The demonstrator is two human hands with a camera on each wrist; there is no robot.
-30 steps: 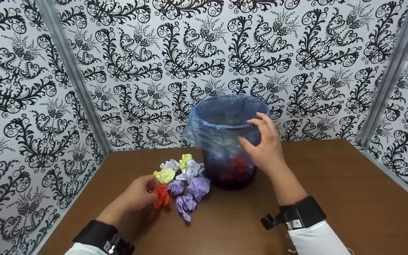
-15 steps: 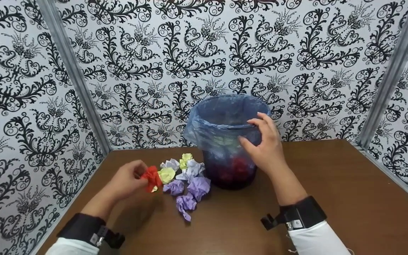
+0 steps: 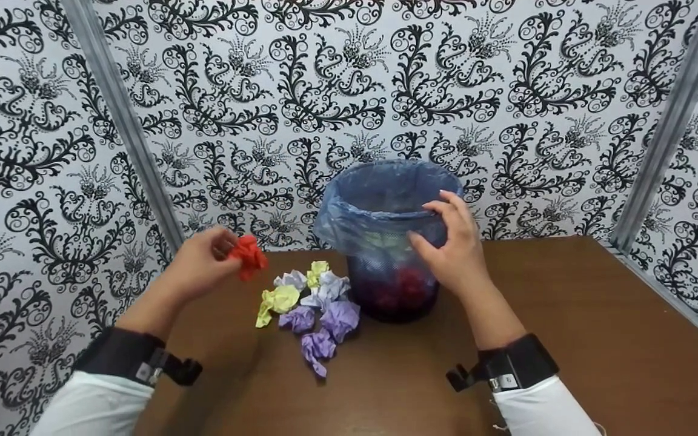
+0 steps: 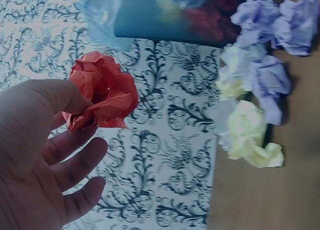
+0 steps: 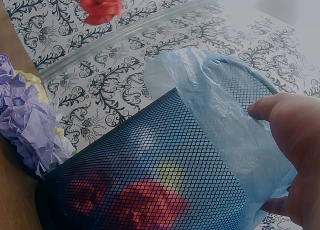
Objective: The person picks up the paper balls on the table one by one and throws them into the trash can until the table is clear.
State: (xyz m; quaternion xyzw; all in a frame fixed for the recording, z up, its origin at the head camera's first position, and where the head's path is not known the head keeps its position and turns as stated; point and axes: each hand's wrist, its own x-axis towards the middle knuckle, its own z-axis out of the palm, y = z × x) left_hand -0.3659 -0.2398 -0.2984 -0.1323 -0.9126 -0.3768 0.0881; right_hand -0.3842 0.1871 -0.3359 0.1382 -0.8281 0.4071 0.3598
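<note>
My left hand pinches a crumpled ball of red paper between thumb and fingers, lifted above the table to the left of the other paper. In the left wrist view the red paper sits at the fingertips, the other fingers loosely bent. My right hand holds the right side of a dark mesh wastebasket at its rim, over a thin blue bag that lines it. Through the mesh in the right wrist view, red crumpled paper and a yellow piece show inside.
Left of the wastebasket lies a pile of crumpled paper: purple, pale lilac and yellow balls. The brown table ends against a patterned wall behind and another at the left.
My left hand has picked the red paper off the pile's left side and raised it up and leftward. A yellow ball shifted slightly. The right hand and wastebasket have stayed put.
</note>
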